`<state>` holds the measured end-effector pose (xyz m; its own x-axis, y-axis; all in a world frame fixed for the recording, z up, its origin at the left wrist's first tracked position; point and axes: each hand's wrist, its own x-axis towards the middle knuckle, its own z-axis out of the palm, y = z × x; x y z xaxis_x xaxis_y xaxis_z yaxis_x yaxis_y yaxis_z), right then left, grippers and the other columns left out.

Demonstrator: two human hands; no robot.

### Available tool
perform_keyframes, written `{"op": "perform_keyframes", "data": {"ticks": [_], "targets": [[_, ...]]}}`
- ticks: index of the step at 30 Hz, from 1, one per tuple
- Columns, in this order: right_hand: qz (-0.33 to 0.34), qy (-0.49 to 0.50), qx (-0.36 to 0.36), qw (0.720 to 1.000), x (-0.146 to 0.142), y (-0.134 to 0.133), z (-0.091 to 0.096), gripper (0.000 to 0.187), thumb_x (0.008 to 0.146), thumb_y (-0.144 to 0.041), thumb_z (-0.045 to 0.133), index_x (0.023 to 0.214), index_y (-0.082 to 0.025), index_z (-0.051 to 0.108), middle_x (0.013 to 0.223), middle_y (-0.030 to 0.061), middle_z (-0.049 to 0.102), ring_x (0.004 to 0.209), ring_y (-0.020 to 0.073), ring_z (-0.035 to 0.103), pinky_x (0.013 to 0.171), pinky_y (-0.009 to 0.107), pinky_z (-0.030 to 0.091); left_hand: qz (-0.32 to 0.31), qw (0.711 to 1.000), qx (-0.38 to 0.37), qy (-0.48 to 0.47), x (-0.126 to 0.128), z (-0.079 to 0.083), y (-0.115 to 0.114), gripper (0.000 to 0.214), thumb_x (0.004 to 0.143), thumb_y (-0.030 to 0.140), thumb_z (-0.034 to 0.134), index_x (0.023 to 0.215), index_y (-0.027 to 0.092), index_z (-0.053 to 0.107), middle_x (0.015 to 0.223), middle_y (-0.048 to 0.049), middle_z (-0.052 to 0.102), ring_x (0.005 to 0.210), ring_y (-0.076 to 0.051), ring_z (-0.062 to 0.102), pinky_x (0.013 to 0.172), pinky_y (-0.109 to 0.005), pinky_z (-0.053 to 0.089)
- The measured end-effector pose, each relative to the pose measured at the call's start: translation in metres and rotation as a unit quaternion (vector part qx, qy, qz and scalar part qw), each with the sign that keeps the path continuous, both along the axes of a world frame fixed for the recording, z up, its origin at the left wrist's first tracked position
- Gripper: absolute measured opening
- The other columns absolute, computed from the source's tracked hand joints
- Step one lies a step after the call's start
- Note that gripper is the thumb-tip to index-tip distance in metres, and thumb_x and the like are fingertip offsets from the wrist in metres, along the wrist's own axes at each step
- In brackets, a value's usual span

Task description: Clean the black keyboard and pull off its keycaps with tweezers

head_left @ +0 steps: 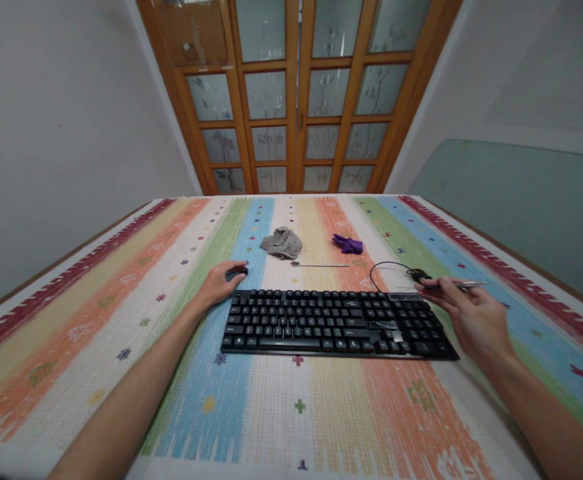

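Observation:
A black keyboard (296, 331) lies across the striped cloth, with a small light patch among its keys on the right. Just beyond its far left corner is my left hand (220, 283), fingers curled round a small dark object (236, 272) whose kind I cannot make out. Over the keyboard's far right corner, my right hand (478, 317) pinches a slender pen-like tool (464, 285), silver at its right end. Behind this hand sits the bundled black cable (418, 274), one loop reaching the keyboard's back edge.
Beyond the keyboard lie a crumpled grey cloth (282, 244), a bunched purple cloth (348, 245) and a thin rod (324, 266) with a dark tip. A striped tablecloth (271, 413) covers the table. Wooden glass-paned doors (298, 100) stand behind, with walls on both sides.

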<state>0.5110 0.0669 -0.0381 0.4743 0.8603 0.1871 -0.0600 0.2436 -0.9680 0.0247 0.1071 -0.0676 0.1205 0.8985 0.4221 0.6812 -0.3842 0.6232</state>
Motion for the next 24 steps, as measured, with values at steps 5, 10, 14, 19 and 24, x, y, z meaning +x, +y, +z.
{"op": "perform_keyframes", "data": {"ticks": [5,10,14,19,24], "targets": [[0.007,0.04,-0.024,0.999,0.007,0.006,-0.007,0.033,0.061,-0.041,0.09,0.074,-0.017,0.071,0.087,0.0142,0.073,0.072,0.0227,0.073,0.074,0.033,0.063,0.01,1.0,0.002,-0.008,0.001,0.002,-0.001,0.036,0.078,0.04,0.069,0.107,0.019,0.074,0.101,-0.0101,0.077,0.087,-0.025,0.072,0.09,-0.044,0.057],[-0.028,0.089,-0.051,0.994,0.008,0.012,-0.008,0.018,0.081,-0.027,0.078,0.071,-0.017,0.067,0.084,0.011,0.074,0.074,0.0177,0.072,0.08,0.027,0.061,0.034,0.998,0.021,-0.044,0.005,0.006,-0.005,0.031,0.081,0.041,0.064,0.1,0.02,0.073,0.102,-0.0093,0.076,0.084,-0.023,0.071,0.085,-0.038,0.058],[-0.005,0.107,-0.057,0.993,0.005,0.015,-0.011,0.018,0.087,-0.024,0.074,0.073,-0.018,0.066,0.085,0.0098,0.075,0.074,0.0177,0.074,0.079,0.026,0.061,0.098,0.99,0.059,-0.079,0.011,0.01,-0.011,0.027,0.086,0.042,0.057,0.092,0.02,0.072,0.097,-0.0084,0.076,0.092,-0.024,0.071,0.094,-0.04,0.054],[0.036,0.129,-0.079,0.988,0.004,0.016,-0.016,0.022,0.085,-0.032,0.081,0.078,-0.018,0.066,0.08,0.0036,0.075,0.068,0.0155,0.074,0.065,0.021,0.06,0.089,0.963,-0.019,-0.254,0.022,0.011,-0.024,0.041,0.085,0.053,0.058,0.096,0.016,0.069,0.087,-0.0102,0.077,0.087,-0.027,0.073,0.09,-0.043,0.054],[0.055,0.155,-0.091,0.982,0.007,0.017,-0.019,0.02,0.091,-0.03,0.074,0.076,-0.019,0.068,0.079,0.0023,0.076,0.073,0.0152,0.075,0.067,0.021,0.061,0.015,0.919,-0.148,-0.365,0.037,0.011,-0.045,0.059,0.078,0.067,0.064,0.105,0.015,0.067,0.09,-0.0116,0.078,0.089,-0.028,0.073,0.091,-0.044,0.052]]}}
